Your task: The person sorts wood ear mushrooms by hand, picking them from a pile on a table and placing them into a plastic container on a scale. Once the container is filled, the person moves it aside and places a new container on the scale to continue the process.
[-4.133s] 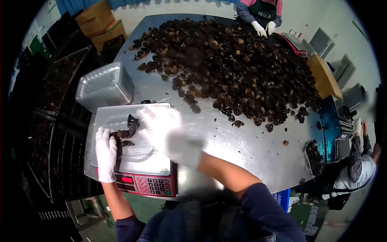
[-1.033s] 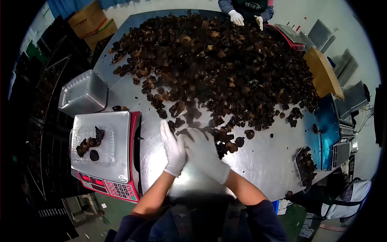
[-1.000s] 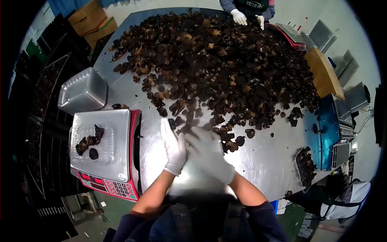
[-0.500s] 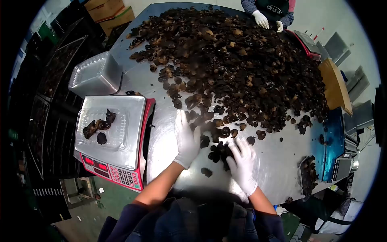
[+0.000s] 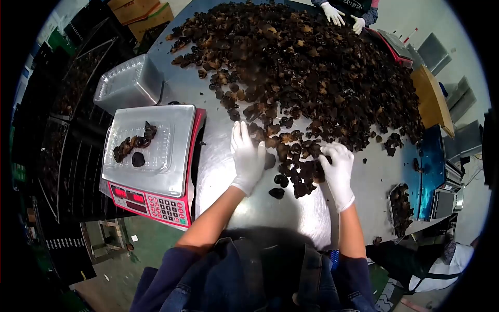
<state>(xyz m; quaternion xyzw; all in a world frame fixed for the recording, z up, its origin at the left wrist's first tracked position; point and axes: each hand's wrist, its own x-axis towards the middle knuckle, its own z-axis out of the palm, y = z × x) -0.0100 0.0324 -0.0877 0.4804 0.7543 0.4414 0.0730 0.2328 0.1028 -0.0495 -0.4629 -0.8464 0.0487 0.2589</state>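
One open left hand point(image 5: 248, 160) points to twelve o'clock; the right hand point(image 5: 339, 174) curls by dark bits point(image 5: 303, 179), but I can't tell if it grips.

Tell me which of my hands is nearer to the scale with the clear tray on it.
Left. The left hand is right of the scale, with a gap between them; the right hand is farther right, beside loose dark pieces.

A pale wall point(image 5: 453, 44) rises at the right; green floor point(image 5: 153, 252) shows at lower left. Cardboard boxes point(image 5: 136, 16) and black racks point(image 5: 78, 140) flank the metal table point(image 5: 364, 192), which reflects white glare.
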